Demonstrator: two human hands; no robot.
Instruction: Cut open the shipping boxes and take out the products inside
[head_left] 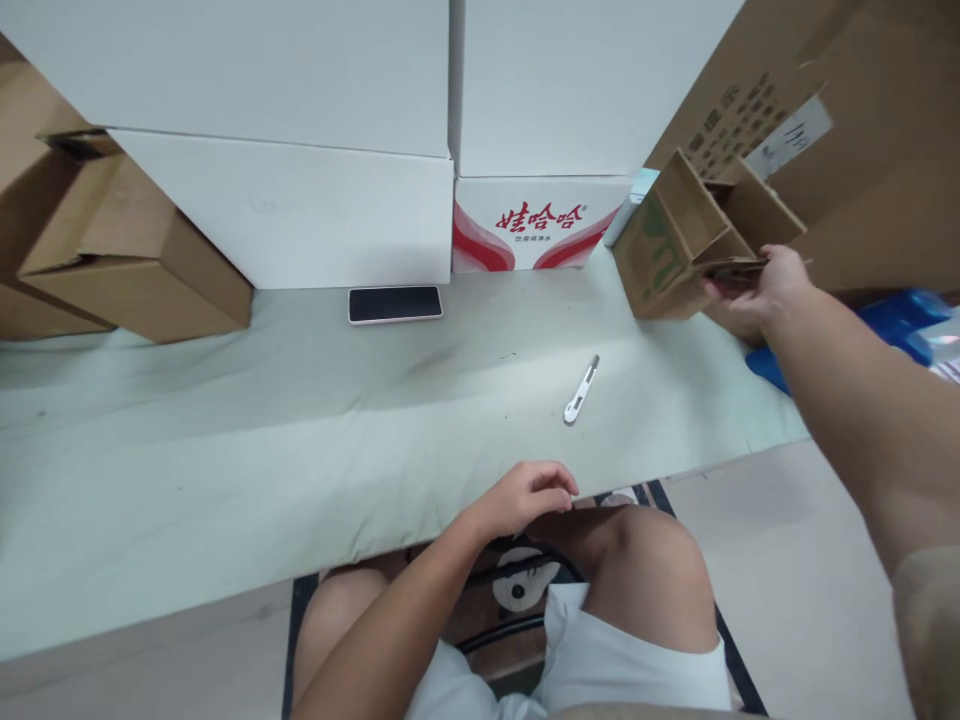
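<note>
At the right of the head view, my right hand (765, 282) grips the near edge of a small cardboard box (654, 260), whose flaps stand up at the top. A green print shows on its side, and its inside is mostly hidden. My left hand (529, 497) hovers over or rests at the table's front edge, above my lap; its fingers are loosely bent, the thumb apart, and nothing is in it. Between the hands lies a white utility knife (580, 392) on the light green cloth (315, 420).
A phone (396, 305) lies before large white boxes (352, 215). Beside them stands a white carton with red lettering (544, 225). Brown cardboard boxes (187, 285) are at the left, a large brown carton (885, 180) at the right. Something blue (904, 318) lies behind my right forearm.
</note>
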